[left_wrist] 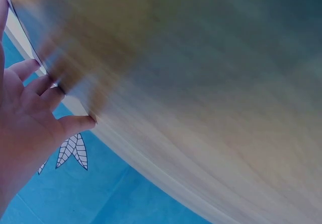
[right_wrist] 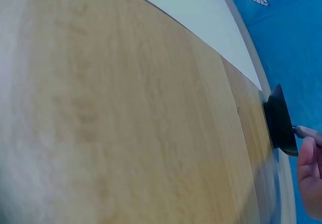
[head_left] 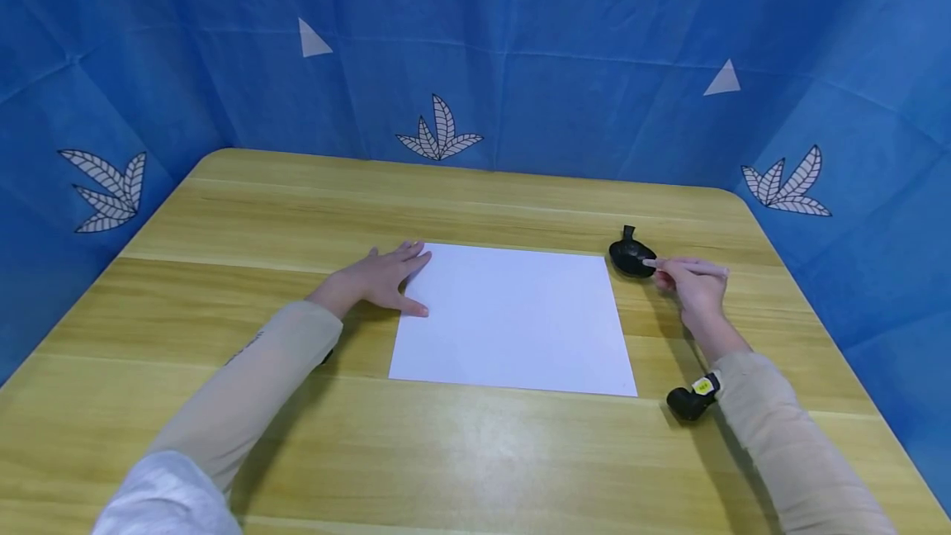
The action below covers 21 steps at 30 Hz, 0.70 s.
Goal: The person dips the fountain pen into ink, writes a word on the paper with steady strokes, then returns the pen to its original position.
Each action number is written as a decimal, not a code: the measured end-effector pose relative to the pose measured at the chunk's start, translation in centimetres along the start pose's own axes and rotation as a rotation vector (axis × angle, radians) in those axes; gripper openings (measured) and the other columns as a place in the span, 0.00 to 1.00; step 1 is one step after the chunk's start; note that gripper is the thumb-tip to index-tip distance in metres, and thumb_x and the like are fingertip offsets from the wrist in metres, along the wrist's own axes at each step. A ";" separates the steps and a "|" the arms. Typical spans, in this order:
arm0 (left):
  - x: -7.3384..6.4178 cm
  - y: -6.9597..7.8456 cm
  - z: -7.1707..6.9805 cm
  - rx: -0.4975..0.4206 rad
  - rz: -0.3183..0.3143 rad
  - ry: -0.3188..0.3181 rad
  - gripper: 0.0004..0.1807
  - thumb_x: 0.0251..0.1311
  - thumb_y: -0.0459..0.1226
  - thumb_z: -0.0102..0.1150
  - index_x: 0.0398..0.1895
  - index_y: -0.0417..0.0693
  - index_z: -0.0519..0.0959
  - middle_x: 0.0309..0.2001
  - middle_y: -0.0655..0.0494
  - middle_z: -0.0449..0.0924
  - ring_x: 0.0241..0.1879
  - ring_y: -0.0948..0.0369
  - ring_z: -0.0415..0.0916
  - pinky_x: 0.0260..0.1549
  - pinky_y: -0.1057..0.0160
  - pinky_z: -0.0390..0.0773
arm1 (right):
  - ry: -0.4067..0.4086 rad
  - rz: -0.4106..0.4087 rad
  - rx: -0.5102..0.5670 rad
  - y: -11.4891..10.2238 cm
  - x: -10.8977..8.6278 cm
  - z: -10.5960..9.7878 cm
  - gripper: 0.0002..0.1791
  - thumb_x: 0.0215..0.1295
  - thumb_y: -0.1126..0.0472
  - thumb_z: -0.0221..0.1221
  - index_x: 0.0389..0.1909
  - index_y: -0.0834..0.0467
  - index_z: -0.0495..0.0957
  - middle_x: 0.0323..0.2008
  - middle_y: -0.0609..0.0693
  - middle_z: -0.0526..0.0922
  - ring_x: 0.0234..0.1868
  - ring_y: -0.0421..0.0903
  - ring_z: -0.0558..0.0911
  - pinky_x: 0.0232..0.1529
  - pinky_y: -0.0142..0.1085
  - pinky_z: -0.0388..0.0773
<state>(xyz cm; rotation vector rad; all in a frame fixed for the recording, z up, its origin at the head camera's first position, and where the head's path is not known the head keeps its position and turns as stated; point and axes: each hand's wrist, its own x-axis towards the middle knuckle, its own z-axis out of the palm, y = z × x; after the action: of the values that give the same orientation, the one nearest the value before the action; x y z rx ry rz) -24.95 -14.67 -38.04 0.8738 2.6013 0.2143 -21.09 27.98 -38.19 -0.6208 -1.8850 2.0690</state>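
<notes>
A blank white sheet of paper [head_left: 513, 320] lies flat on the wooden table. My left hand [head_left: 390, 277] rests at its left edge with fingers and thumb spread; the left wrist view shows this same hand [left_wrist: 37, 105] from the palm side. Right of the sheet's far corner sits a small black dish [head_left: 630, 257] with a short tab handle. My right hand [head_left: 694, 283] pinches a slim, pale pen-like stick [head_left: 704, 268], its front end over the dish. In the right wrist view the stick's dark tip meets the dish [right_wrist: 280, 123]; whether it is a pen or brush I cannot tell.
The wooden table [head_left: 483, 452] has rounded far corners. Behind and beside it hangs a blue curtain [head_left: 520, 97] with white leaf and triangle prints. A black wrist camera [head_left: 691, 401] with a yellow label sits under my right sleeve [head_left: 787, 436].
</notes>
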 end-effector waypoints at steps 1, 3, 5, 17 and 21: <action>0.0 0.0 0.0 0.000 0.001 0.001 0.54 0.47 0.64 0.52 0.69 0.44 0.43 0.69 0.47 0.33 0.67 0.50 0.30 0.55 0.36 0.37 | 0.004 -0.007 0.003 0.1 0.2 -0.1 0.10 0.52 0.74 0.57 0.17 0.59 0.78 0.15 0.48 0.80 0.16 0.40 0.79 0.20 0.29 0.76; 0.1 -0.1 0.0 -0.001 0.001 0.002 0.55 0.47 0.65 0.52 0.69 0.44 0.43 0.69 0.47 0.33 0.67 0.50 0.30 0.55 0.35 0.37 | 0.016 -0.032 0.026 0.6 0.6 -0.2 0.09 0.51 0.73 0.59 0.18 0.59 0.79 0.15 0.49 0.80 0.16 0.40 0.79 0.19 0.29 0.76; 0.1 -0.1 0.1 0.000 0.001 0.002 0.55 0.47 0.65 0.52 0.70 0.45 0.43 0.69 0.47 0.33 0.67 0.50 0.30 0.55 0.35 0.37 | 0.018 -0.049 0.045 1.1 1.3 -0.4 0.07 0.51 0.71 0.61 0.19 0.59 0.80 0.17 0.49 0.81 0.17 0.40 0.79 0.20 0.30 0.76; 0.3 -0.2 0.0 -0.001 -0.007 -0.002 0.55 0.46 0.65 0.52 0.70 0.45 0.43 0.69 0.47 0.32 0.67 0.51 0.29 0.55 0.36 0.37 | 0.007 -0.061 -0.025 0.4 0.9 0.0 0.10 0.49 0.74 0.60 0.16 0.57 0.80 0.16 0.46 0.80 0.15 0.40 0.78 0.18 0.28 0.75; 0.3 -0.1 0.0 -0.002 -0.009 -0.005 0.55 0.46 0.66 0.52 0.70 0.45 0.42 0.70 0.48 0.32 0.67 0.51 0.29 0.55 0.36 0.37 | 0.005 -0.012 -0.067 -0.3 0.5 0.3 0.11 0.48 0.75 0.60 0.15 0.57 0.78 0.14 0.45 0.80 0.14 0.39 0.77 0.16 0.27 0.74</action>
<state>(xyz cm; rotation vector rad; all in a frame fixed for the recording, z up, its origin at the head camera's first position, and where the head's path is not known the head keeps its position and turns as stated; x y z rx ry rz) -25.26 -14.60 -38.14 0.8613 2.5995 0.2124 -21.70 27.95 -37.96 -0.6282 -1.9571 2.0030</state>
